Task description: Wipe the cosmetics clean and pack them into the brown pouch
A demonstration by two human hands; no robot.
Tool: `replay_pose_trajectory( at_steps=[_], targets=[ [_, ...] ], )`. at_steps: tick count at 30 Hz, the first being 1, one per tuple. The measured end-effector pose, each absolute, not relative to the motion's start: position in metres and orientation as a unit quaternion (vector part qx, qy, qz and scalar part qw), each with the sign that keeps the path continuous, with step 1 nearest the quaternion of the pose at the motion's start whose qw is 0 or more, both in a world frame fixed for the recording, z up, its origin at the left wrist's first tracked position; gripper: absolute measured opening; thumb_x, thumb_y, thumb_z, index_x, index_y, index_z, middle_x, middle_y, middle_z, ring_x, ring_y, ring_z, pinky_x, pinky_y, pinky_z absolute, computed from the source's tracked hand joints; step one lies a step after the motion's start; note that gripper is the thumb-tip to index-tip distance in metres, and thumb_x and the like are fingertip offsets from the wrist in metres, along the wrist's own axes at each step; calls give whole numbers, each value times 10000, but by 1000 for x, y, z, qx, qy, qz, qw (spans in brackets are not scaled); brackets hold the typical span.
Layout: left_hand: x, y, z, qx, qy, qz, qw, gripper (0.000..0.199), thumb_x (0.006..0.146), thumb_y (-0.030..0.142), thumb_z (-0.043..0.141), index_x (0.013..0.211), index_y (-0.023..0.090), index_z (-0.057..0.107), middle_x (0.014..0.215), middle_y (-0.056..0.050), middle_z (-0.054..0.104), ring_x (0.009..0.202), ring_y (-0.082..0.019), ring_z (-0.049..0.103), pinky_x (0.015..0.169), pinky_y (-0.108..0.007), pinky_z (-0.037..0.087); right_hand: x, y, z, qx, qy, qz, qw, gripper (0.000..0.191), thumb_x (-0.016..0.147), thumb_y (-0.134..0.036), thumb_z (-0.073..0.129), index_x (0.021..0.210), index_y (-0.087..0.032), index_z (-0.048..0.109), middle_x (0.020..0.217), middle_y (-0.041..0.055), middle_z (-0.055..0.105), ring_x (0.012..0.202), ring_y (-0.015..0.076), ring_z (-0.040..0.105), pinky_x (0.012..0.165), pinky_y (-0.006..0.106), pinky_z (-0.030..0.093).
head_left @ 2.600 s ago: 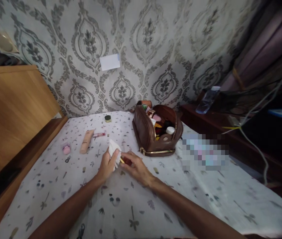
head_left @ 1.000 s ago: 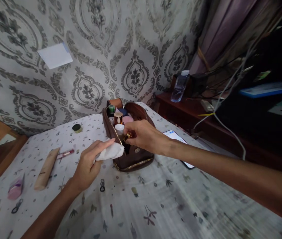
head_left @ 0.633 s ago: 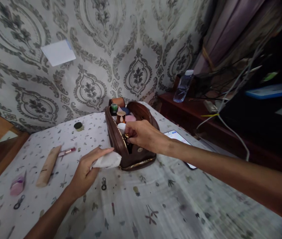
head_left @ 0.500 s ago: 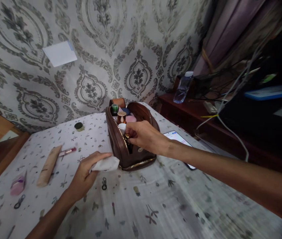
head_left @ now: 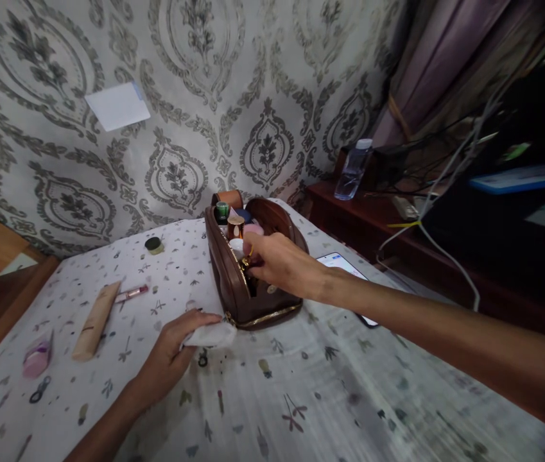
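Observation:
A brown zippered bag (head_left: 233,292) stands open on the patterned sheet, with a green-lidded jar (head_left: 222,210), a copper-capped bottle (head_left: 235,226) and a white-topped item (head_left: 236,246) inside. My right hand (head_left: 276,260) reaches into the bag's near part, its fingers pinched on a small gold-coloured item (head_left: 246,262); the item's lower part is hidden in the bag. My left hand (head_left: 173,346) holds a crumpled white wipe (head_left: 212,335) between thumb and fingers, its fingertips beside the zipper at the bag's near left corner.
On the sheet at left lie a beige tube (head_left: 95,324), a lip tube (head_left: 131,294), a pink item (head_left: 37,359) and a small dark-lidded jar (head_left: 154,245). A lit phone (head_left: 344,266) lies right of the bag. A water bottle (head_left: 354,170) stands on a red-brown shelf (head_left: 323,196).
My left hand has moved slightly down and right with the white wipe, closer to the bag's zipper. My right hand has stayed nearly in place at the gold-coloured item.

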State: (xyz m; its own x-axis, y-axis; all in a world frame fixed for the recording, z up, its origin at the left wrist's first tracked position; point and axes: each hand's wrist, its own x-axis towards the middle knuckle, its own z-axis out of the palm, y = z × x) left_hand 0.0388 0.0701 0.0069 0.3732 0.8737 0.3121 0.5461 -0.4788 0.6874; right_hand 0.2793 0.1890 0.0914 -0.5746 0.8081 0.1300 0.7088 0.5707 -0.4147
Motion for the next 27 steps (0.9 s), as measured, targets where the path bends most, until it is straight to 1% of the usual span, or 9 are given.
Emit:
replay_pose_trajectory(
  at_steps=[3, 8, 12, 16, 20, 22, 24, 25, 27],
  targets=[
    [38, 68, 6, 790, 452, 336, 244, 411, 905, 132, 455, 1238, 284, 642, 1154, -49, 730, 1040, -210, 674, 930, -339, 501, 281, 187, 97, -439, -865, 169, 172, 276, 746, -31, 658, 971, -163, 570, 747, -5, 657, 663, 133, 579, 574, 221, 312],
    [32, 63, 4, 783, 462, 337, 243, 393, 919, 160, 445, 1241, 279, 637, 1176, -61, 718, 1075, -224, 662, 922, -351, 510, 289, 184, 106, -428, -855, 185, 227, 177, 771, -32, 608, 859, -183, 579, 688, -22, 656, 663, 131, 599, 590, 214, 339],
    [24, 55, 4, 767, 489, 323, 261, 362, 941, 196, 412, 1223, 256, 631, 1163, -68, 709, 1053, -218, 665, 892, -336, 515, 297, 170, 103, -403, -851, 170, 292, 62, 839, -142, 587, 801, -189, 601, 712, -9, 672, 644, 129, 592, 599, 223, 375],
    [10, 41, 2, 726, 573, 302, 232, 338, 945, 270, 422, 1212, 218, 622, 1202, -89, 686, 1071, -240, 650, 895, -337, 506, 296, 137, 87, -347, -854, 189, 338, 149, 916, -254, 536, 803, -192, 611, 640, -24, 628, 538, 103, 523, 520, 214, 354],
    [-21, 38, 0, 665, 674, 293, 133, 367, 959, 372, 427, 1204, 155, 594, 1160, -118, 672, 1033, -260, 642, 883, -358, 501, 282, 105, 58, -244, -888, 249, 300, 258, 973, -292, 468, 802, -189, 632, 637, -12, 618, 550, 100, 541, 537, 212, 381],
    [-44, 46, 2, 647, 704, 282, 74, 418, 988, 424, 385, 1227, 135, 571, 1213, -135, 637, 1125, -271, 598, 961, -376, 465, 268, 93, 43, -223, -898, 270, 266, 275, 975, -284, 452, 796, -187, 637, 622, -12, 605, 543, 102, 528, 542, 222, 379],
    [-68, 59, 4, 642, 727, 242, 9, 446, 1019, 396, 306, 1279, 122, 542, 1328, -161, 565, 1270, -283, 495, 1071, -399, 380, 252, 84, 30, -220, -897, 300, 239, 270, 959, -267, 457, 782, -182, 642, 598, -18, 588, 520, 98, 493, 526, 224, 360],
    [-78, 67, 6, 640, 740, 206, -19, 449, 1025, 358, 272, 1303, 109, 524, 1350, -178, 539, 1298, -290, 460, 1092, -412, 350, 244, 80, 26, -221, -893, 319, 226, 262, 948, -258, 464, 778, -178, 645, 592, -21, 583, 516, 95, 479, 522, 222, 353],
    [-95, 84, 6, 650, 750, 118, -38, 430, 1016, 272, 265, 1324, 92, 506, 1284, -198, 561, 1263, -303, 464, 1079, -432, 339, 228, 74, 19, -223, -882, 360, 207, 239, 924, -235, 479, 767, -171, 648, 583, -27, 571, 514, 89, 458, 516, 217, 341]
  ],
)
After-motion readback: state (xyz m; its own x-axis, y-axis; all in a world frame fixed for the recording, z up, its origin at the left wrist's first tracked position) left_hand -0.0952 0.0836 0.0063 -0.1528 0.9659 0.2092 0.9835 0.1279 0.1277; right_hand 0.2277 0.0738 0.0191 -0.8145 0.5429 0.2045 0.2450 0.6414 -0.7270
